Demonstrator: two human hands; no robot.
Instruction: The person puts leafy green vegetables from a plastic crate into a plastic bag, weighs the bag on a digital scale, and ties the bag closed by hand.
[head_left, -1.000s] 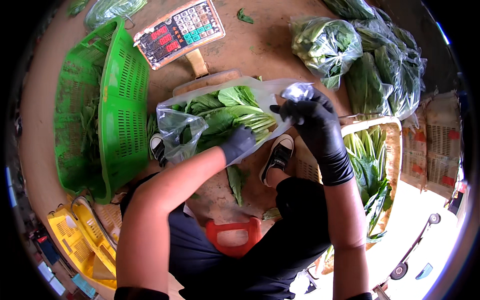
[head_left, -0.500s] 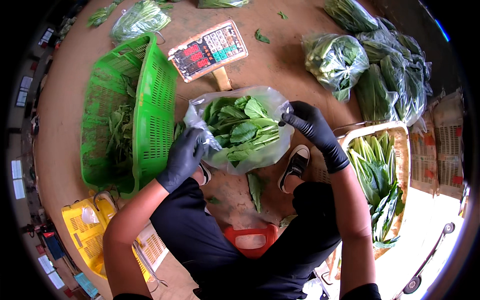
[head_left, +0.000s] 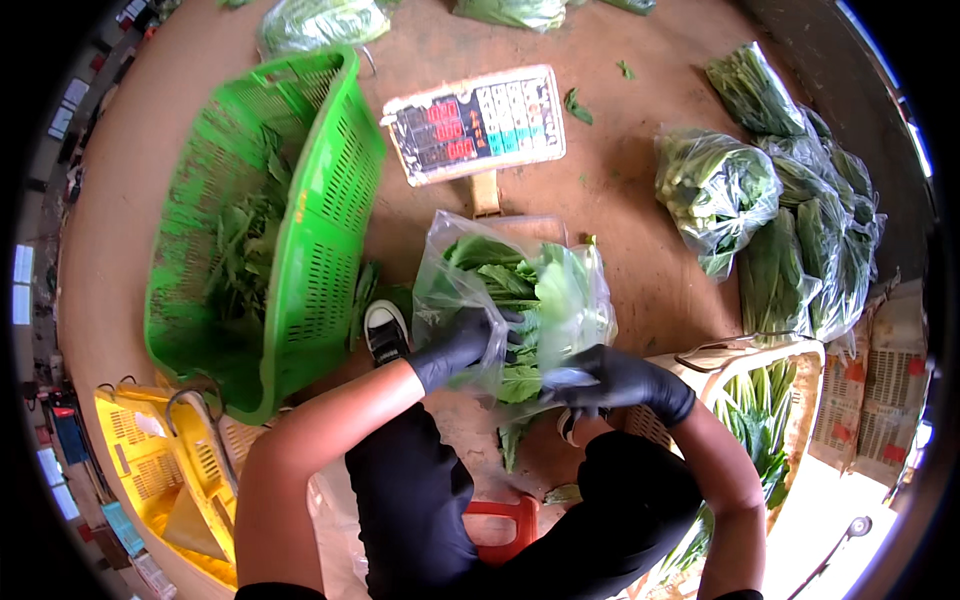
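A clear plastic bag (head_left: 520,300) filled with leafy greens (head_left: 505,285) is in the middle of the floor (head_left: 620,190), just in front of the person's knees. The left hand (head_left: 462,342), in a black glove, is closed on the left side of the bag, with the fingers pressed into the plastic. The right hand (head_left: 610,380), also in a black glove, is clamped on the lower right part of the bag, where the plastic is gathered. The bag stands on or just before the platform of a weighing scale; I cannot tell which. The scale's display panel (head_left: 475,124) rises behind the bag, toward the far edge of the floor. A black and white shoe (head_left: 385,332) is just beside the bag on the left. Further left a green plastic basket (head_left: 320,230) lies tilted with some loose greens inside, and a yellow crate (head_left: 150,470) is near the left corner. On the right side of the floor lie several filled bags of greens (head_left: 715,190), and a pale crate (head_left: 790,400) with long green stalks stands near the right hand.
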